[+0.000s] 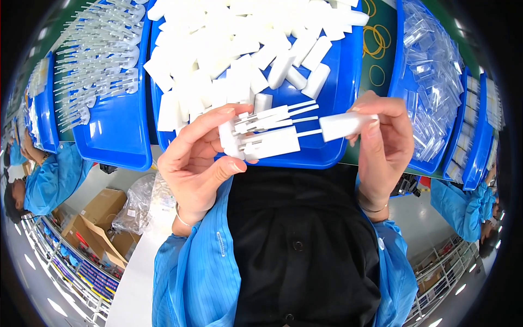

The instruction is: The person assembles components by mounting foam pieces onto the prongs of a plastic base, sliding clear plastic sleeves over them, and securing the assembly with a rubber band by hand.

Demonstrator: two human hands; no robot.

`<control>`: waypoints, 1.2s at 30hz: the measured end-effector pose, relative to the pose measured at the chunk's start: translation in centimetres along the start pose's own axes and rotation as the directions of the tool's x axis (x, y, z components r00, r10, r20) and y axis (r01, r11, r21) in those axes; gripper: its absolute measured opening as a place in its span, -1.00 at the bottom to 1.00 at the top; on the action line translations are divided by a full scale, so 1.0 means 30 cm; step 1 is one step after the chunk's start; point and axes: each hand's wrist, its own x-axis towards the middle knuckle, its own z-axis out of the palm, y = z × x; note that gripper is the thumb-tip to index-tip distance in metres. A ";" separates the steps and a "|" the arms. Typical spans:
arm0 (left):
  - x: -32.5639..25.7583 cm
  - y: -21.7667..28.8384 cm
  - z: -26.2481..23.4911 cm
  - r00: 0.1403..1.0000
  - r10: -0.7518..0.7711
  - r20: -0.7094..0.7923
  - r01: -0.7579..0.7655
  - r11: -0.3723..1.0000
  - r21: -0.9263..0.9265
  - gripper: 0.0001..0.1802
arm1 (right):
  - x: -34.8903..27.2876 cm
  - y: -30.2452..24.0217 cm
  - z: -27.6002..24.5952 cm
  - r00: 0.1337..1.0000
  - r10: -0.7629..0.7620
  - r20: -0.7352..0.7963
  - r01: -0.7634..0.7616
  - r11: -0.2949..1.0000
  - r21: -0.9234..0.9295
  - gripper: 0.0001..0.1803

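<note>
My left hand (199, 152) is closed round the base of a white plastic part with several thin prongs (261, 136), which point to the right. White sleeves cover some of the prongs, while others show bare ends. In a pinch between thumb and fingers, my right hand (384, 136) holds a white flattened sleeve (340, 126). Its left end meets the tip of one prong; whether the prong goes inside I cannot tell. Both hands are above the near edge of a blue tray (340, 98) heaped with white sleeves (234, 43).
To the left, a blue tray (117, 139) carries rows of pronged white parts (101, 60). A blue tray of clear plastic pieces (433, 82) stands at the right. Yellow rubber bands (376, 41) lie between trays. Cardboard boxes (101, 218) and people in blue (57, 177) are beyond.
</note>
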 end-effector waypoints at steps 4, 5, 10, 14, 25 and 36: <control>0.000 0.004 0.009 0.999 -0.041 0.004 0.040 0.997 0.063 -0.45 | -0.008 -0.002 0.015 0.995 0.088 0.045 -0.093 0.988 0.124 -0.82; 0.002 0.005 0.009 0.999 -0.052 0.018 0.050 0.994 0.092 -0.45 | -0.008 0.000 0.021 0.995 0.088 0.045 -0.093 0.988 0.125 -0.82; 0.002 -0.009 0.011 0.999 -0.007 0.035 0.003 0.992 0.124 -0.44 | -0.010 0.007 0.038 0.997 -0.076 0.027 0.080 0.986 -0.147 -0.81; -0.002 -0.011 0.013 1.000 0.030 0.008 -0.031 0.993 0.117 -0.44 | 0.002 0.008 0.043 0.998 -0.064 -0.018 0.061 0.988 -0.139 -0.82; 0.004 -0.024 0.002 0.996 0.079 0.042 -0.084 0.987 0.140 -0.43 | 0.009 0.010 0.049 0.978 -0.209 -0.017 0.190 0.914 -0.359 -0.84; 0.003 -0.027 0.014 0.995 0.082 0.053 -0.090 0.984 0.153 -0.45 | 0.015 -0.006 0.058 0.986 -0.138 0.093 0.160 0.943 -0.291 -0.85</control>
